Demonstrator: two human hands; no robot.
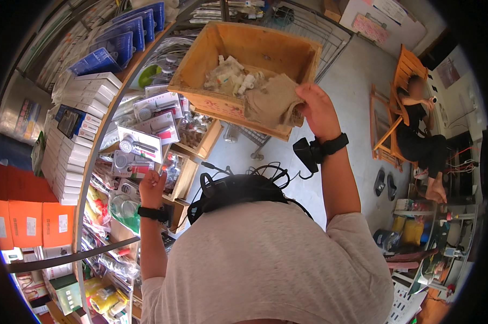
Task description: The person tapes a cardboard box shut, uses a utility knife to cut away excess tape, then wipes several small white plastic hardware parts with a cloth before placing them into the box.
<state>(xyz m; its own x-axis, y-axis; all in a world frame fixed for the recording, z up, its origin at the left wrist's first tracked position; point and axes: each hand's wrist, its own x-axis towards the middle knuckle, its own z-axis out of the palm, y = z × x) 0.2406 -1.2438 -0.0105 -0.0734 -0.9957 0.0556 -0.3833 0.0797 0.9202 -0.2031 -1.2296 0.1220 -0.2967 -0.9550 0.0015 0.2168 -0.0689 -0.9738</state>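
Observation:
My right hand (315,107) pinches the corner of a brown cloth rag (274,99), which drapes over the near wall of a wooden crate (211,105). White plastic pipe fittings (248,83), some in a clear bag, lie in the crate beside the rag. My left hand (151,188) is at the lower left, by packaged shower heads on the shelf; its fingers are bent close to the edge of a blister pack (132,164), and whether they hold it cannot be told. Another shower head pack (139,146) lies just above that hand. Both wrists wear black straps.
Open wooden drawers (181,174) with small parts jut out beside my left hand. Stacked white boxes (72,162) and orange boxes (29,222) fill the left shelf. A wire rack (329,30) stands behind the crate. At the right, a person (420,125) sits on a wooden chair (408,69).

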